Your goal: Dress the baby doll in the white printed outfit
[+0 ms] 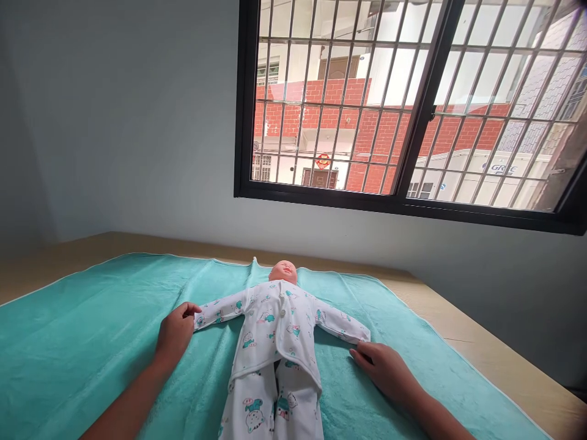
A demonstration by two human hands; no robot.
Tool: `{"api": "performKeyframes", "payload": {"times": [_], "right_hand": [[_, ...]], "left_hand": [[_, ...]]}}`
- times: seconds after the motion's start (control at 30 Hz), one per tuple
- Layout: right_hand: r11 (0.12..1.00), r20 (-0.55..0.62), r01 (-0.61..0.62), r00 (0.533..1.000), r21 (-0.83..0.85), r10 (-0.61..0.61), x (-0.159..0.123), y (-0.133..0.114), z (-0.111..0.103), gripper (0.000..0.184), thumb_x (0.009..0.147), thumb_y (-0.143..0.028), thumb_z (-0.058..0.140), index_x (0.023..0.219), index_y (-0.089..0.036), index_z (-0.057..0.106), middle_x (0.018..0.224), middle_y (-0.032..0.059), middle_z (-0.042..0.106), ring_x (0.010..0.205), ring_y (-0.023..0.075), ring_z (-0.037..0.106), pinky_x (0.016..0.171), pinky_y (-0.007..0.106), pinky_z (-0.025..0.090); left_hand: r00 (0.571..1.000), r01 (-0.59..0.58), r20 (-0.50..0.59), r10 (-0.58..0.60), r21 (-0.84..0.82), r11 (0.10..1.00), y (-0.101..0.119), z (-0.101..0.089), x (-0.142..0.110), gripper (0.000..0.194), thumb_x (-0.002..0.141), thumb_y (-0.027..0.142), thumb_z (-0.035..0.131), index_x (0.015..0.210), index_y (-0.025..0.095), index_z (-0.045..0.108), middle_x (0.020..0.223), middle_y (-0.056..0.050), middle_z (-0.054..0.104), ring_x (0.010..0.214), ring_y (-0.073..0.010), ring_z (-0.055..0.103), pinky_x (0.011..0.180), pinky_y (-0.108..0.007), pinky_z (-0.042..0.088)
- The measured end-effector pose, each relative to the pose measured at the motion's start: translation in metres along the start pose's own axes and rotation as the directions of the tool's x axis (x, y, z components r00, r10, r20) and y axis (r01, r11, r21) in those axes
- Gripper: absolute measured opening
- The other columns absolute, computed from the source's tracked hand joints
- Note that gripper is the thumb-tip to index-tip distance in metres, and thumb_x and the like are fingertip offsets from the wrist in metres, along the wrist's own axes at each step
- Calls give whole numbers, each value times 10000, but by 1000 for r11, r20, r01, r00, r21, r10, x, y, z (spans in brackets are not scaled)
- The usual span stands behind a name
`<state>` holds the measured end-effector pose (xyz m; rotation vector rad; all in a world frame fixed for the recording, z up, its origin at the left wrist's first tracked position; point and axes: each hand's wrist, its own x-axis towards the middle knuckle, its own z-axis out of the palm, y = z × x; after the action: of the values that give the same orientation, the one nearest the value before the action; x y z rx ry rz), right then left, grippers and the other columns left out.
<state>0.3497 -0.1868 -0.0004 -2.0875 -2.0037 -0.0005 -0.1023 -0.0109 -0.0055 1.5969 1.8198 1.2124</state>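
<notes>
A baby doll (285,271) lies on its back, head toward the wall, arms spread to both sides. It wears a white long-sleeved jacket (263,318) with small animal prints and matching trousers (257,409). My left hand (177,330) has its fingers curled closed on the cuff of the sleeve at the left. At the other sleeve's end, my right hand (383,366) holds the cuff's lower edge between its fingertips. No doll hands show beyond the cuffs. Two buttons run down the jacket's front, and its lower hem parts slightly above the trousers.
Under the doll a turquoise plush blanket (114,330) is spread, with some creases and a raised peak near its far edge. It lies on a light wooden surface (468,342). Behind rises a grey wall (137,122) with a barred, black-framed window (316,190).
</notes>
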Motion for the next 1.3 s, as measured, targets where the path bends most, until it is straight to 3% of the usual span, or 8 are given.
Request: {"api": "performKeyframes", "payload": {"times": [1.07, 1.3], "right_hand": [[1000, -8, 8, 1000, 0, -8, 0, -2, -2, 406, 971, -437, 348, 666, -211, 489, 704, 16, 603, 664, 184, 530, 613, 294, 303], [1000, -9, -1, 1000, 10, 2, -1, -4, -4, 410, 969, -439, 348, 664, -207, 492, 701, 18, 599, 657, 178, 519, 608, 294, 295]], "left_hand": [[1000, 6, -1, -6, -15, 1000, 4, -3, -3, 258, 628, 155, 439, 740, 212, 664, 708, -8, 681, 672, -199, 619, 581, -257, 421], [999, 34, 18, -33, -15, 999, 5, -2, -3, 267, 656, 140, 433, 780, 212, 658, 784, -16, 690, 716, -199, 616, 604, -260, 418]]}}
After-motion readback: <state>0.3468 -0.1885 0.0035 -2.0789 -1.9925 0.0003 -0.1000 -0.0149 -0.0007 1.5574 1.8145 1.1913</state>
